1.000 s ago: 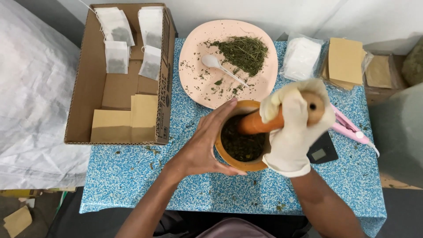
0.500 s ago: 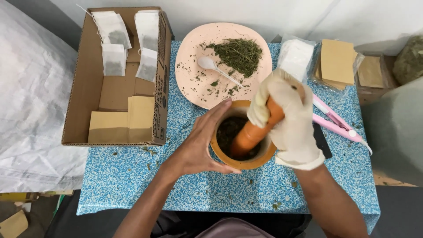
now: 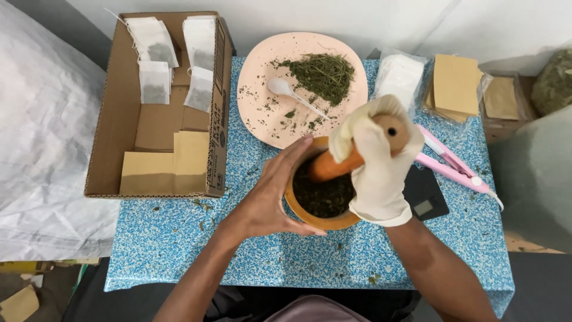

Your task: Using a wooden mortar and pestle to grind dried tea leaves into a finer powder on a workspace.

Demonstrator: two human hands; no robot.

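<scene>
Left hand [image 3: 271,197] bare, cupped round wooden mortar [image 3: 322,217] at table centre, bracing it. Gloved right hand [image 3: 378,164] fist tight on pestle [image 3: 333,166], now lifted and tilted after plunging half second ago; upstroke of pounding. Dark herbs [image 3: 325,194] inside, probably half-crushed. Pink plate [image 3: 262,71] beyond.

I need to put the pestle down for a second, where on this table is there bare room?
Free patches: the near strip of the blue table in front of the cardboard box, and the near right corner beyond the small black scale. Crowded: the back, with the pink plate, packets and pink tool; the left hand and gloved right hand fill the middle around the mortar.
</scene>
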